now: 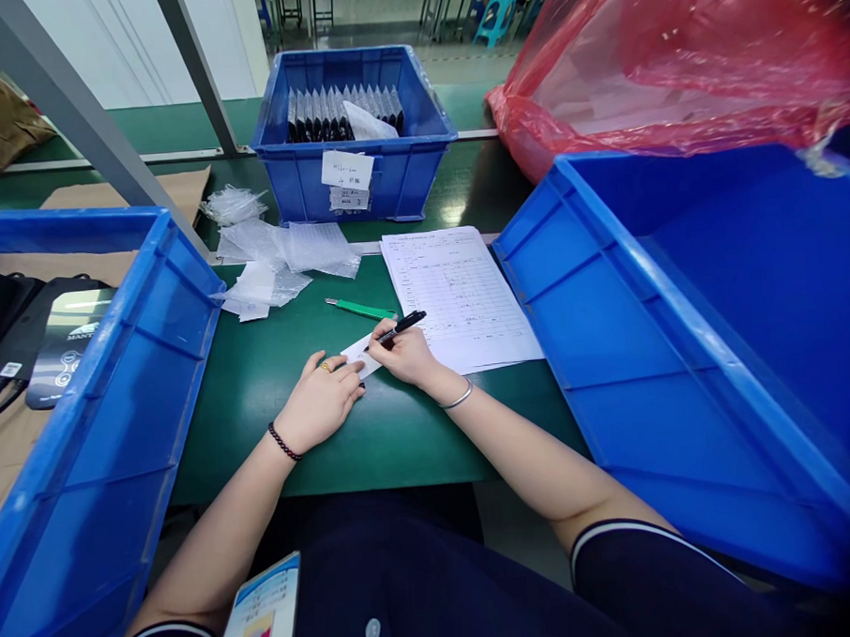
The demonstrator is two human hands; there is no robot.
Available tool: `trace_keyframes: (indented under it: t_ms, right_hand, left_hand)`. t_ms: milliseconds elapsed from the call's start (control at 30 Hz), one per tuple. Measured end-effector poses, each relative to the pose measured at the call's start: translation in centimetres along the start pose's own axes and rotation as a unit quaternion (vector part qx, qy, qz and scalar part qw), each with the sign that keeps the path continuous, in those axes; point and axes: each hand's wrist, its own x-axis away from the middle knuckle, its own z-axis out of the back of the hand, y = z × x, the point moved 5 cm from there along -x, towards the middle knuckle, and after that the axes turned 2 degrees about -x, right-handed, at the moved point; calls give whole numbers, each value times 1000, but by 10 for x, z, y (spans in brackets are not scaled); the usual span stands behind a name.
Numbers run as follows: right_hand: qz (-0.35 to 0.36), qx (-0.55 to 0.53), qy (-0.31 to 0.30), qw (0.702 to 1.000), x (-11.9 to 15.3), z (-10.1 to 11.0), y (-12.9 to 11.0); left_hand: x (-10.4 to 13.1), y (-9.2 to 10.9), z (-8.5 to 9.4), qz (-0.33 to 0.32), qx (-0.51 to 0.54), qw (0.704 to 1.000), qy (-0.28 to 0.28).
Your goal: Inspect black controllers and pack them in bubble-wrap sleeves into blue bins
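Clamping pen [406,325] in right hand [407,355], over card [360,352] left of sheets [466,298]. Steadying card with left hand [317,398], fingers slightly apart. Open green table [409,441] from sheets to near edge; bin [609,348] close along sheets' right edge.
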Motion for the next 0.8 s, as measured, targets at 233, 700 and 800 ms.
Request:
trace_keyframes:
  t_ms: [233, 700, 800]
  right_hand:
    - [8, 6, -6, 1000, -1, 0, -1]
    - [-6, 2, 6, 1000, -1, 1, 3]
    - [-7, 3, 4, 1000, 0, 0, 3]
  left_hand:
    - [0, 0, -1, 2, -3, 1000, -5]
    - [0, -1, -2, 4, -7, 1000, 1]
    - [1, -1, -3, 4, -6, 1000, 3]
